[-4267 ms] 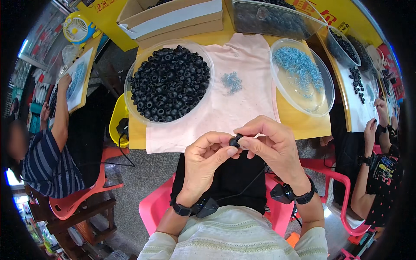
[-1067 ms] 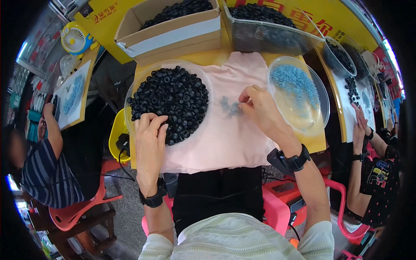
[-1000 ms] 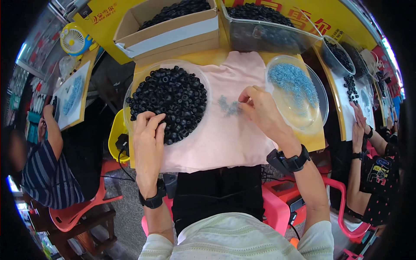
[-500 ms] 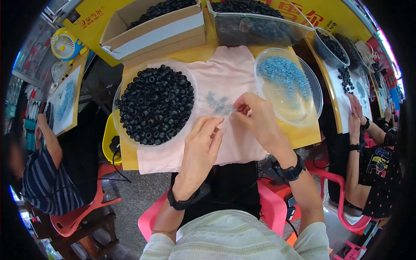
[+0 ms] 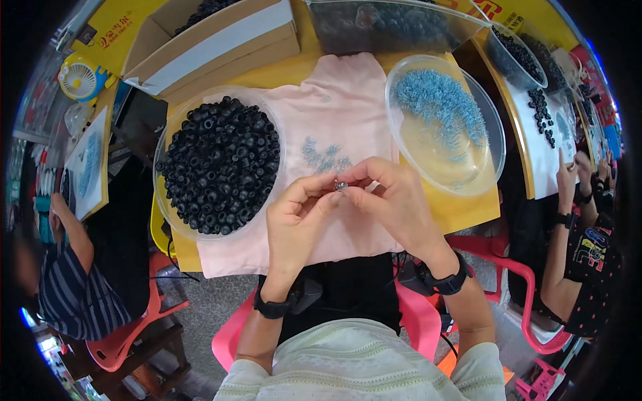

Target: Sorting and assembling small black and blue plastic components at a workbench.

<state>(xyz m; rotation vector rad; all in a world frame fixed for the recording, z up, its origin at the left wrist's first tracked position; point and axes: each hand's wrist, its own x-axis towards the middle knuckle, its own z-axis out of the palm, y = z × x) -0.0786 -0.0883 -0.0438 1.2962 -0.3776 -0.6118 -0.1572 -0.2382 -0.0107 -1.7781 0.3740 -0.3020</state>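
My left hand and my right hand meet over a pink cloth, fingertips pinched together on a small metal spring piece. A little heap of blue-grey small parts lies on the cloth just beyond my fingers. To the left stands a clear round bowl filled with black rubber rings. To the right stands a clear bowl with a pile of blue-grey small parts. Whether a black ring is also held between my fingers is hidden.
A cardboard box and a clear bin of dark parts stand at the back of the yellow table. One person in a striped shirt sits at left, another person works at right. Pink chairs stand around.
My left hand left the bowl of black rings and came to the middle. My right hand drew back from the heap on the cloth; both now pinch a small piece together.
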